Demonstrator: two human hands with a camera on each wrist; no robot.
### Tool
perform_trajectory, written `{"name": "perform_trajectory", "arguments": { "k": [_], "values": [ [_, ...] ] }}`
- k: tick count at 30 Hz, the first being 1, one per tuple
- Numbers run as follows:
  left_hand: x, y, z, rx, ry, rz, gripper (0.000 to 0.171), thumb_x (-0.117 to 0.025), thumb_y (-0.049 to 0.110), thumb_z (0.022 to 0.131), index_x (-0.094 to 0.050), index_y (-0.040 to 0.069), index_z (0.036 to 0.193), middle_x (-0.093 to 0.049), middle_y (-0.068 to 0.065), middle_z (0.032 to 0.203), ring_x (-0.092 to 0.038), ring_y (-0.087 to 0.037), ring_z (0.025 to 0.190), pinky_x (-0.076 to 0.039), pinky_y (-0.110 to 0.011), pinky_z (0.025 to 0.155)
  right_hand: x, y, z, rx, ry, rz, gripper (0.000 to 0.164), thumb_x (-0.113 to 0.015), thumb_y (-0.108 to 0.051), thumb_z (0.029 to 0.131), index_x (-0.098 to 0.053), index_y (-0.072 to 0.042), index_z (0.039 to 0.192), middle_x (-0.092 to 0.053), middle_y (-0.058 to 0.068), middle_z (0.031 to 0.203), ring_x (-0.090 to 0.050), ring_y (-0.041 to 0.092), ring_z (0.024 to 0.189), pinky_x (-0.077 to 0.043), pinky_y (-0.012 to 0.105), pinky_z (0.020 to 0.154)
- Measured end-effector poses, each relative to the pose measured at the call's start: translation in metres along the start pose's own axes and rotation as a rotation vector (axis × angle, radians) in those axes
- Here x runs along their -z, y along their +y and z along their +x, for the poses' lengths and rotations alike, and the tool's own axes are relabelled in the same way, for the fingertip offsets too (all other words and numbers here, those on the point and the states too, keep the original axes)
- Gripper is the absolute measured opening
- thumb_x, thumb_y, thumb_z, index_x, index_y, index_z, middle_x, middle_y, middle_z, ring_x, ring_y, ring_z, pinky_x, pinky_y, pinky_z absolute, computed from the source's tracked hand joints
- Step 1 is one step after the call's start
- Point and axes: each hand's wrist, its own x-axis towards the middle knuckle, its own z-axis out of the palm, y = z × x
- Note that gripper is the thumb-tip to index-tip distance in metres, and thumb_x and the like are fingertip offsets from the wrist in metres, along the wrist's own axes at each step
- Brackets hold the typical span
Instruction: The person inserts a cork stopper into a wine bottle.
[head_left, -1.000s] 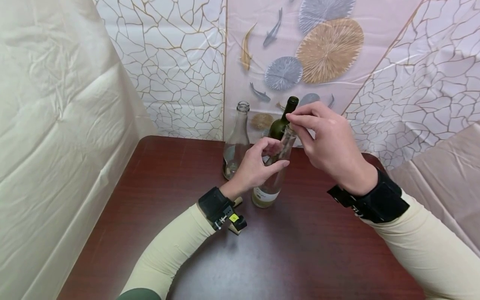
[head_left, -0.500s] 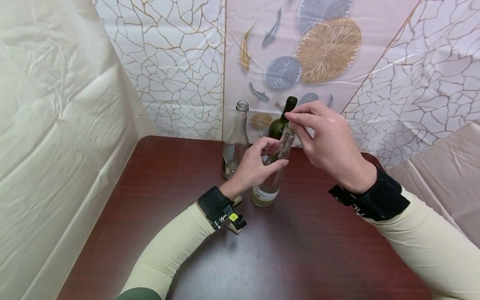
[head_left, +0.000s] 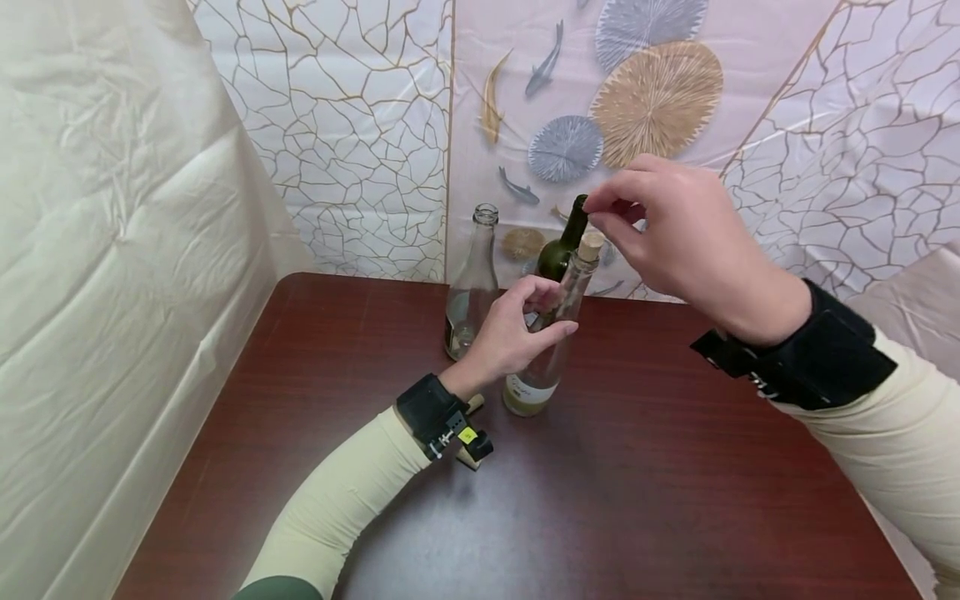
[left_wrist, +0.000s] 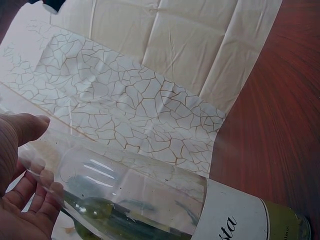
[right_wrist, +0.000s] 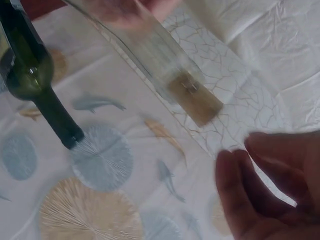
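Observation:
My left hand (head_left: 517,329) grips the upper part of a clear glass wine bottle (head_left: 540,367), which stands on the table. In the left wrist view its thumb and fingers (left_wrist: 30,197) curl round the glass, and a white and olive label (left_wrist: 235,207) shows lower down. A cork (head_left: 590,245) sits in the bottle's mouth, its top part sticking out; the right wrist view shows the cork (right_wrist: 195,99) too, partly inside the neck. Just above and right of the cork is my right hand (head_left: 682,233), apart from it, fingers loosely bent and holding nothing.
Behind the held bottle stands a dark green wine bottle (head_left: 555,260). An uncorked clear bottle (head_left: 472,287) is to its left. Near my left wrist, partly hidden, lie a cork (head_left: 476,404) and another cork (head_left: 468,457) on the brown table (head_left: 645,492). Patterned cloth hangs behind.
My right hand has let go of the cork and moved up and to the right, leaving it in the bottle's mouth. The left hand and bottle have stayed in place.

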Motion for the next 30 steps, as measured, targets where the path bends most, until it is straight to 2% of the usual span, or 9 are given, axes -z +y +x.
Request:
{"name": "perform_trajectory", "arguments": {
  "k": [2,6,10,14,21,30],
  "values": [
    [0.000,-0.001,0.000,-0.001,-0.001,-0.002,0.048,-0.082,0.023,0.092,-0.059,0.009,0.132,-0.066,-0.007,0.126,-0.064,-0.020,0.115,-0.054,-0.028,0.101,0.003,-0.001,0.006,-0.011,-0.089,-0.033,0.007,-0.074,-0.007,0.095,-0.080,-0.008,0.098,-0.078,0.010,0.097,-0.072,0.024,0.084,-0.055,0.044,0.077],
    [-0.001,-0.001,0.000,-0.003,-0.005,-0.004,0.048,-0.081,0.024,0.093,-0.059,0.009,0.132,-0.066,-0.007,0.126,-0.064,-0.020,0.116,-0.053,-0.027,0.102,0.005,-0.001,0.013,-0.021,-0.229,-0.071,0.008,-0.073,-0.009,0.095,-0.080,-0.010,0.096,-0.077,0.007,0.091,-0.067,0.020,0.078,-0.051,0.039,0.071],
    [-0.001,-0.001,-0.001,-0.010,-0.010,-0.005,0.047,-0.081,0.023,0.093,-0.059,0.009,0.132,-0.066,-0.007,0.126,-0.064,-0.020,0.116,-0.053,-0.027,0.102,0.004,0.002,0.012,-0.021,-0.278,-0.065,0.008,-0.073,-0.007,0.095,-0.080,-0.010,0.095,-0.076,0.006,0.088,-0.063,0.019,0.073,-0.048,0.036,0.067],
    [0.000,-0.001,-0.001,-0.018,-0.006,-0.012,0.047,-0.081,0.022,0.093,-0.059,0.009,0.132,-0.066,-0.007,0.125,-0.064,-0.020,0.115,-0.053,-0.027,0.101,0.002,0.005,0.011,-0.002,-0.263,-0.053,0.009,-0.072,-0.005,0.095,-0.080,-0.010,0.093,-0.077,0.007,0.088,-0.064,0.019,0.074,-0.048,0.037,0.067],
    [-0.001,-0.002,0.000,-0.030,0.003,-0.009,0.047,-0.081,0.022,0.093,-0.059,0.009,0.132,-0.066,-0.007,0.125,-0.064,-0.020,0.114,-0.053,-0.026,0.100,-0.002,0.007,0.006,0.001,-0.212,-0.055,0.011,-0.070,-0.003,0.094,-0.078,-0.009,0.090,-0.077,0.008,0.089,-0.069,0.023,0.081,-0.055,0.044,0.076],
    [-0.002,-0.004,-0.001,-0.025,0.011,-0.050,0.046,-0.080,0.021,0.093,-0.058,0.008,0.132,-0.066,-0.009,0.128,-0.064,-0.023,0.118,-0.055,-0.046,0.106,-0.013,0.001,-0.002,-0.001,-0.143,-0.049,0.010,-0.067,0.001,0.094,-0.076,-0.004,0.094,-0.076,0.012,0.094,-0.071,0.032,0.087,-0.058,0.051,0.081]
  ]
}}
